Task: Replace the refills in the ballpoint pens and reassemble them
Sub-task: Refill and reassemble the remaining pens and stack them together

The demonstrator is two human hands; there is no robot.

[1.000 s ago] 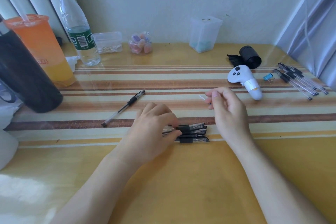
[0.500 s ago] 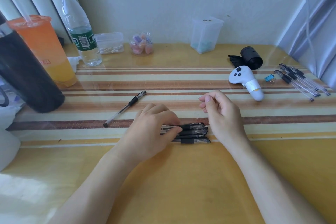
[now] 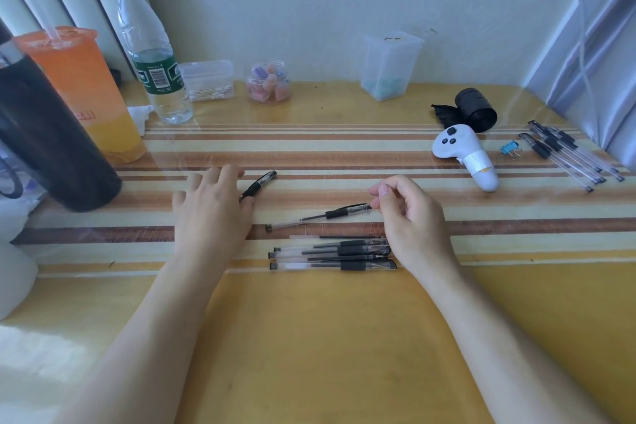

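Upper left of the frame, a dark flask (image 3: pixel 44 134), an orange drink (image 3: pixel 86 89) and a water bottle (image 3: pixel 155 58) are parked at the back edge of the bench (image 3: pixel 327 337), out of the working lane. Now the left hand (image 3: pixel 213 213), left of centre: fingers (image 3: pixel 227 175) straight and spread, laid flat over the lower end of a slanted pen (image 3: pixel 260 182), only its black cap end poking out to the upper right. That looks like a hand going for the pen or pinning it so it won't roll. I can't say which. Centre frame, a single pen (image 3: pixel 320 217) lies apart from the rest, angled up to the right, and the right hand (image 3: pixel 413 217) has it by the cap end, thumb and fingers (image 3: pixel 383 193) curled in and pinched on the very tip, likely ready to pull it open or lift it away. Just below it a loose refill (image 3: pixel 337 236) lies by itself, close to hand for swapping in. Below that, a bundle of pens (image 3: pixel 334 255) is stacked side by side, caps pointing right, kept together as one batch. Over to the right, a white controller (image 3: pixel 461 155) and a blue clip (image 3: pixel 509 148) sit idle, and at the far right edge a row of pens (image 3: pixel 568 151) is lined up well apart from the work, a separate batch by my guess.
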